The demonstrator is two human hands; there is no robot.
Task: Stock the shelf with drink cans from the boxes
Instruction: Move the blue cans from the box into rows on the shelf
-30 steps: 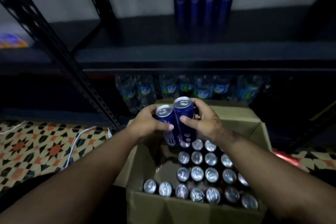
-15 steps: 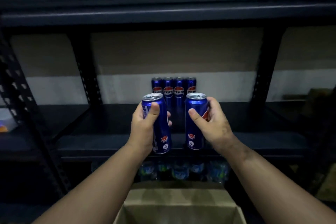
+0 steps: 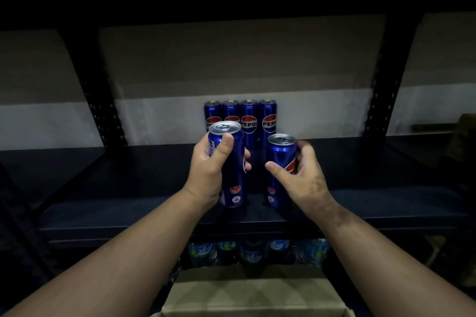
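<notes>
Six blue drink cans are in view. Four stand upright in one row [image 3: 240, 121] at the back edge of the dark shelf [image 3: 154, 180], touching side by side, logos facing forward.

The person's left hand [image 3: 210, 172] grips one can [image 3: 230, 162], thumb across its front, fingers wrapped behind. This left-hand can is tilted slightly and sits over the front part of the shelf; contact between its base and the shelf cannot be determined.

The right hand [image 3: 304, 177] holds the second can [image 3: 279, 165], fingers curled behind it and thumb pointing toward its front. This can is upright near the front edge of the shelf, to the right of the first, with a gap between them.

Below the shelf, a row of plastic bottles [image 3: 253, 252] is visible; the count is unclear. One cardboard box [image 3: 252, 293] stands beneath the forearms.
</notes>
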